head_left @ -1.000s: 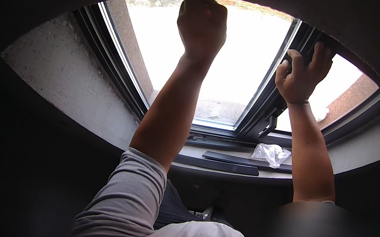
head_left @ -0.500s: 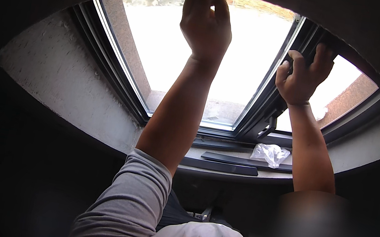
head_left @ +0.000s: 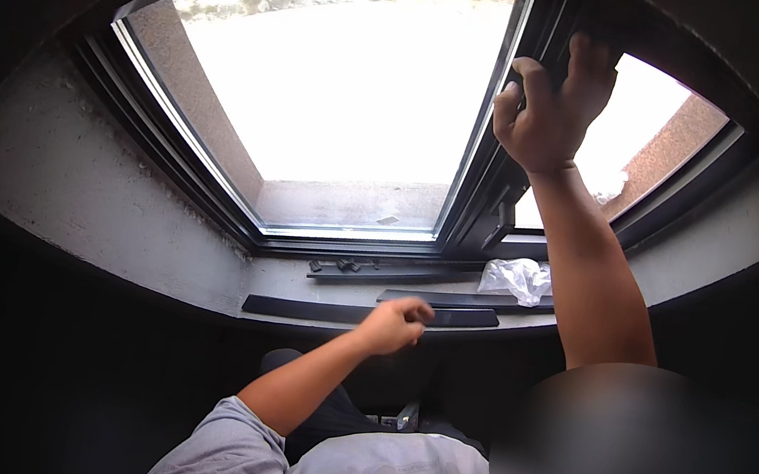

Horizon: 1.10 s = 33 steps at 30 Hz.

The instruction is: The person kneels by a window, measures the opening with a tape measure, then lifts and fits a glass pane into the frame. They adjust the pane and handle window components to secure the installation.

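Note:
My left hand (head_left: 394,326) is low over the front edge of the window sill, its fingers curled in beside the dark flat strips (head_left: 306,310). Whatever is in those fingers, if anything, is too small to make out. Higher up, my right hand (head_left: 551,115) rests against the dark upright bar (head_left: 472,203) of the window frame, fingers spread and thumb apart. Left of that bar is a large bright pane (head_left: 343,99). A dark window handle (head_left: 503,220) is below my right hand.
On the sill (head_left: 277,273) are a crumpled clear plastic bag (head_left: 516,279) and another dark strip (head_left: 373,273) with small dark pieces on it. A rough grey wall (head_left: 90,151) borders the window on the left. The area under the sill is dark.
My left hand has come down from the top of the pane to the sill's front edge. My right hand stays at the upright bar. The view has shifted, showing more of the window's top.

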Each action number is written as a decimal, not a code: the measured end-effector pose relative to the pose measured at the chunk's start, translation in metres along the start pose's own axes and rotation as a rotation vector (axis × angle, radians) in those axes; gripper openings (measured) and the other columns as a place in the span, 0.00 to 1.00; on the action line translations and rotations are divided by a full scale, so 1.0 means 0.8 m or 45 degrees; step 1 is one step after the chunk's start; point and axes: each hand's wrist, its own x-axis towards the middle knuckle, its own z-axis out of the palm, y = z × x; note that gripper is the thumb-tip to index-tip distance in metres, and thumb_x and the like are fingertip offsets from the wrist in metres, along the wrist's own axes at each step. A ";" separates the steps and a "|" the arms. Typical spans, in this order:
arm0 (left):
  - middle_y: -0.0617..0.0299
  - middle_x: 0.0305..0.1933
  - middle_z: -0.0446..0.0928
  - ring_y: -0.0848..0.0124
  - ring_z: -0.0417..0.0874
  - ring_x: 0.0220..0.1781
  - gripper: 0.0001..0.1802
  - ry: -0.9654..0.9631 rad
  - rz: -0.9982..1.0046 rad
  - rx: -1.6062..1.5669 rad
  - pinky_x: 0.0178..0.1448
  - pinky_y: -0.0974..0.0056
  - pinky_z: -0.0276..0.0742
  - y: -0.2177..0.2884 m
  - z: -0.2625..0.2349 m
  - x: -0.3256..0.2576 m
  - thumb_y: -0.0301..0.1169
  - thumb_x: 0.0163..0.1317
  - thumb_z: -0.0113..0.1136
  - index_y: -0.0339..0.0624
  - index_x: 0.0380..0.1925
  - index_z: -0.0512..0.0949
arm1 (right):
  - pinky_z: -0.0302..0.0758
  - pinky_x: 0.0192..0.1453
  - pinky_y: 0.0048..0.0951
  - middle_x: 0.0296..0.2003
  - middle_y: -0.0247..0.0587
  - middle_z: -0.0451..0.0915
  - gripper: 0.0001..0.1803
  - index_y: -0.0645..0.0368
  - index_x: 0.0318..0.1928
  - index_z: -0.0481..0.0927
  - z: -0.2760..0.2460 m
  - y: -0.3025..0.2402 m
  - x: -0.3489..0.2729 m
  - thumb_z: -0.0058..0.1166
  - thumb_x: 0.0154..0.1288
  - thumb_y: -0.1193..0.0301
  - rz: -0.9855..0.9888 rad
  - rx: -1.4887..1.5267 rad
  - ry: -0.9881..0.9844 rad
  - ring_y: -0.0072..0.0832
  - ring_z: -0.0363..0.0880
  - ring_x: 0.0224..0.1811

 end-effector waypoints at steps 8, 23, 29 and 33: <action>0.51 0.40 0.83 0.51 0.83 0.44 0.14 -0.506 -0.043 0.881 0.49 0.54 0.79 -0.161 0.067 -0.051 0.27 0.53 0.53 0.46 0.38 0.84 | 0.51 0.67 0.56 0.63 0.62 0.61 0.16 0.48 0.42 0.79 0.000 0.020 -0.010 0.52 0.49 0.63 -0.110 -0.098 -0.055 0.59 0.53 0.68; 0.46 0.33 0.79 0.47 0.80 0.40 0.12 0.356 -0.140 0.850 0.46 0.49 0.75 -0.129 -0.006 -0.006 0.36 0.55 0.63 0.39 0.27 0.76 | 0.50 0.71 0.61 0.65 0.65 0.59 0.13 0.57 0.34 0.75 0.002 0.009 0.002 0.47 0.44 0.76 -0.198 -0.123 0.128 0.62 0.52 0.70; 0.48 0.38 0.81 0.49 0.80 0.44 0.07 0.705 -0.261 0.855 0.48 0.50 0.76 -0.171 -0.058 0.039 0.33 0.59 0.56 0.43 0.31 0.79 | 0.50 0.71 0.60 0.65 0.64 0.59 0.13 0.56 0.34 0.75 0.005 0.000 0.000 0.48 0.42 0.76 -0.173 -0.091 0.114 0.62 0.53 0.70; 0.53 0.42 0.81 0.54 0.79 0.49 0.09 0.495 -0.305 1.077 0.52 0.51 0.74 -0.158 -0.058 0.051 0.35 0.58 0.58 0.45 0.36 0.79 | 0.51 0.70 0.59 0.66 0.63 0.59 0.14 0.54 0.34 0.76 -0.002 0.009 0.004 0.49 0.42 0.75 -0.202 -0.134 0.116 0.61 0.53 0.69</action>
